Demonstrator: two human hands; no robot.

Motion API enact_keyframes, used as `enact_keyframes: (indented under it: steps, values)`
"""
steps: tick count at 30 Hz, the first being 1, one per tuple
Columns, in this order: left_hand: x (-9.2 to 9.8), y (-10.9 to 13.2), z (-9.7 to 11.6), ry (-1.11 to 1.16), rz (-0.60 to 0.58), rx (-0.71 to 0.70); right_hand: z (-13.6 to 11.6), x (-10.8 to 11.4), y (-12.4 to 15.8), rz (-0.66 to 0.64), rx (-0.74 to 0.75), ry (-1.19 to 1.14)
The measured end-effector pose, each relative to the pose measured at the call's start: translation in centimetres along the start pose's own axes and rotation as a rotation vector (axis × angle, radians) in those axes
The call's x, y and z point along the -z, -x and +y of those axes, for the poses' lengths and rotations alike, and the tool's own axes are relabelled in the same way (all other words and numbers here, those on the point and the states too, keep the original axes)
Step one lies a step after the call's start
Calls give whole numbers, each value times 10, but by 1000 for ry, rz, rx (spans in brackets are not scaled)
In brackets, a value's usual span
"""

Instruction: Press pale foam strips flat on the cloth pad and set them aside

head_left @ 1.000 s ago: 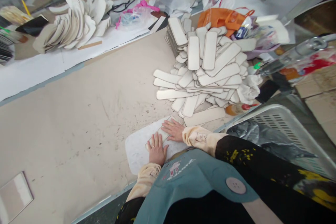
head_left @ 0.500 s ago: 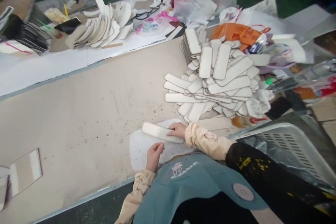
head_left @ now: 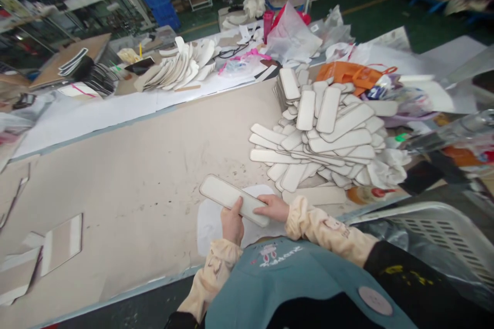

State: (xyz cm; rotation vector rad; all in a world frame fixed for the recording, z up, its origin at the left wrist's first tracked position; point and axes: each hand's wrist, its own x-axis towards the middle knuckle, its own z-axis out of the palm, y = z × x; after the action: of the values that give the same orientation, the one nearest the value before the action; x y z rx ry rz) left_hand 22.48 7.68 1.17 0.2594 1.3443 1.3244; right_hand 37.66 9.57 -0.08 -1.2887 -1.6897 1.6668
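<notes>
Between my hands is a long off-white strip (head_left: 222, 193) with rounded ends and a darker edge line. My left hand (head_left: 232, 221) grips its lower side near the middle, thumb on top. At its right end, my right hand (head_left: 273, 208) pinches it, thumb on the upper face. Beneath lies a white rounded sheet (head_left: 208, 229) on the table, partly covered by the strip and my hands. Just beyond, a large heap of similar off-white strips (head_left: 339, 139) is piled up, some lying flat and some stacked on edge.
A white slotted basket (head_left: 424, 211) stands at my right, beside a bottle with orange contents (head_left: 366, 194). Flat panels (head_left: 62, 244) lie at the table's left. Behind are curved white pieces (head_left: 177, 69), an orange bag (head_left: 351, 74) and a pale plastic bag (head_left: 291, 36).
My left hand has come up and taken hold of the strip, which is now raised and tilted. My right hand still grips its right end. The camera view has shifted.
</notes>
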Motion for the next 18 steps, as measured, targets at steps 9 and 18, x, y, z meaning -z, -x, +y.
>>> enact_keyframes:
  steps: [9,18]
  values:
    - [1,-16,27,88,25,-83,11,12,41,6,7,100]
    - [-3,-22,46,234,80,-89,27,21,68,-33,-220,-312]
